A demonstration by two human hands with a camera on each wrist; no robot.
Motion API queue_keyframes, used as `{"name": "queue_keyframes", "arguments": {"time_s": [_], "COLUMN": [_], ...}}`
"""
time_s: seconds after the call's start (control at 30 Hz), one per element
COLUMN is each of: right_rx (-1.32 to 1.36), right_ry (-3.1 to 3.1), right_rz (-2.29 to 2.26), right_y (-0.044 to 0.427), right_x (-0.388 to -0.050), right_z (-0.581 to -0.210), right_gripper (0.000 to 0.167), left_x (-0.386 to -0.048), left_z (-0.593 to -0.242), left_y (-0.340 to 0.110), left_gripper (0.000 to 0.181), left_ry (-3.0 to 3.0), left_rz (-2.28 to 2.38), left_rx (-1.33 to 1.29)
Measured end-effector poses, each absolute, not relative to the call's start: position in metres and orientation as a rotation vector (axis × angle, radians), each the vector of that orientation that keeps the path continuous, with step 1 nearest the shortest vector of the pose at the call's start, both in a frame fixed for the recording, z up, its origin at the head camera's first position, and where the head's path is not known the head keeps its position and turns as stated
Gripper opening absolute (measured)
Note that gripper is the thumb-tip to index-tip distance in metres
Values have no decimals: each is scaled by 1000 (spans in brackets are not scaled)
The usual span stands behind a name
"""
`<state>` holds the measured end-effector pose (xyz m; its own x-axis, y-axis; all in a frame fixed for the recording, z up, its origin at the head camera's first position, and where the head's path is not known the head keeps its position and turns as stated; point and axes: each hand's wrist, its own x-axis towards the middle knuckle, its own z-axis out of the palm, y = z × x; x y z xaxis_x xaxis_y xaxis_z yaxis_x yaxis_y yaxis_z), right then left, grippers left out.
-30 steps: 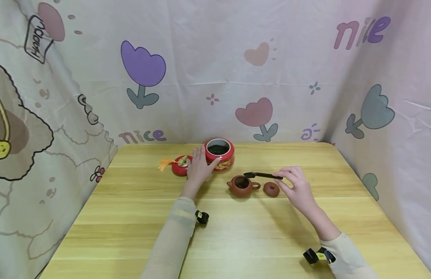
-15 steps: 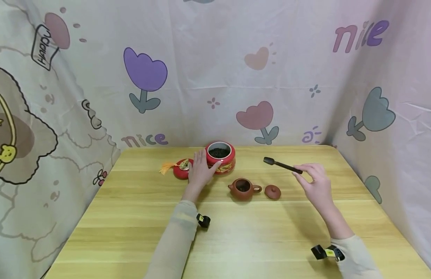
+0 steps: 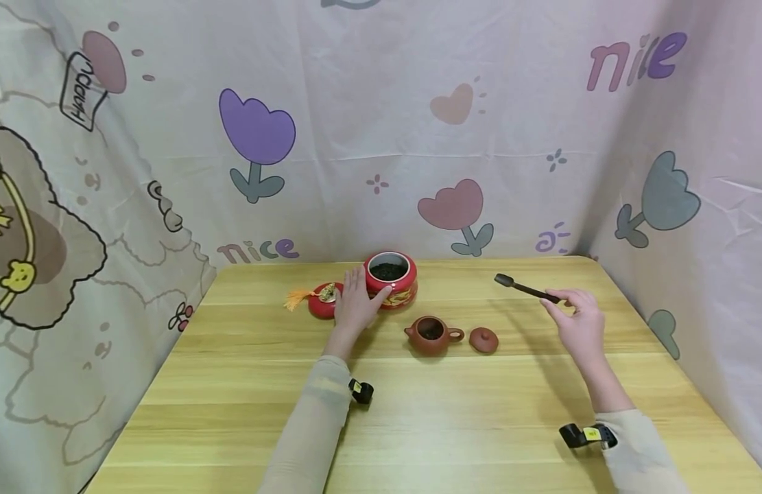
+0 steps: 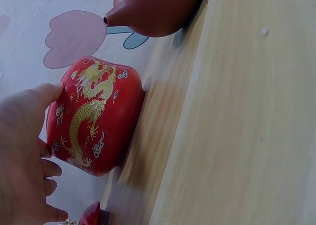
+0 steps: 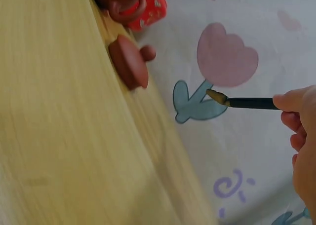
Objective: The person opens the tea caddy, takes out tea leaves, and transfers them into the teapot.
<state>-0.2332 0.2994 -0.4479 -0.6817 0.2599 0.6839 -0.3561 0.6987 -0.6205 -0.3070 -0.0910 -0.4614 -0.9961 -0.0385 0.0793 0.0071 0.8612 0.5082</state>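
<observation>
The left hand (image 3: 354, 307) lies against the left side of a red jar (image 3: 400, 295), thumb and fingers spread on its wall; dark leaves show inside the jar. In the left wrist view the jar (image 4: 94, 116) bears a gold dragon. Between finger and thumb, the right hand (image 3: 581, 331) pinches the end of a dark scoop (image 3: 524, 288) above the table, right of the teapot. The brown teapot (image 3: 431, 337) stands uncovered, dark inside, with its lid (image 3: 483, 340) beside the handle. The right wrist view shows the scoop (image 5: 252, 103) held level.
The jar's red lid (image 3: 322, 307) with an orange tassel (image 3: 297, 298) lies left of the jar, close to the left hand. A wooden table (image 3: 455, 425) carries everything, and a printed cloth (image 3: 356, 123) hangs behind and at both sides.
From over the teapot, the right hand has moved right with the scoop, past the teapot lid. The left hand has stayed at the jar. The head view has shifted slightly.
</observation>
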Motion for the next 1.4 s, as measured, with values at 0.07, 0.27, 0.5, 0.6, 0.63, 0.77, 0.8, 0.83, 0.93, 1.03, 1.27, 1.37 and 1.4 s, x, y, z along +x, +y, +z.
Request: {"name": "queue_keyframes", "arguments": {"time_s": [0.07, 0.27, 0.5, 0.6, 0.63, 0.77, 0.8, 0.83, 0.93, 1.03, 1.27, 1.37, 1.4], "right_rx": [2, -215, -397, -427, -437, -449, -447, -446, -443, -451, -464, -427, -412], "right_ry": [-2114, -2165, -2269, -2312, -2334, -2417, -2441, -2457, -2488, -2503, -2593, -2623, -2626], "right_rz": [1004, 1111, 1145, 1132, 1122, 1066, 1044, 1032, 1002, 1012, 1038, 1059, 1062], "right_y": [304, 320, 333, 337, 338, 343, 344, 345, 347, 348, 351, 351, 352], "right_x": [-235, -236, -234, -235, -235, -236, -236, -236, -236, -236, -236, -238, -238], "right_z": [-452, -464, -472, -474, -474, -476, -476, -476, -478, -478, -481, -483, -484], "right_gripper": [20, 21, 26, 27, 27, 28, 29, 29, 28, 27, 30, 31, 30], "left_x": [-307, -308, -308, -308, -307, -306, -306, -306, -305, -305, -306, -307, -307], "left_z": [-460, -459, -461, -462, -462, -461, -461, -461, -461, -462, -463, -462, -462], "left_y": [-91, -90, -90, -90, -90, -89, -89, -89, -89, -90, -91, -91, -92], "left_gripper": [94, 95, 96, 96, 96, 95, 95, 95, 95, 95, 94, 95, 95], "left_ry": [-2947, -2965, -2988, -2987, -2987, -2994, -2995, -2994, -2989, -2984, -2974, -2974, -2976], "left_rz": [-822, -823, -721, -699, -692, -670, -663, -658, -645, -645, -657, -668, -671], "left_rx": [24, 16, 16, 9, 6, -2, -1, -2, 0, 1, -4, 2, 2]}}
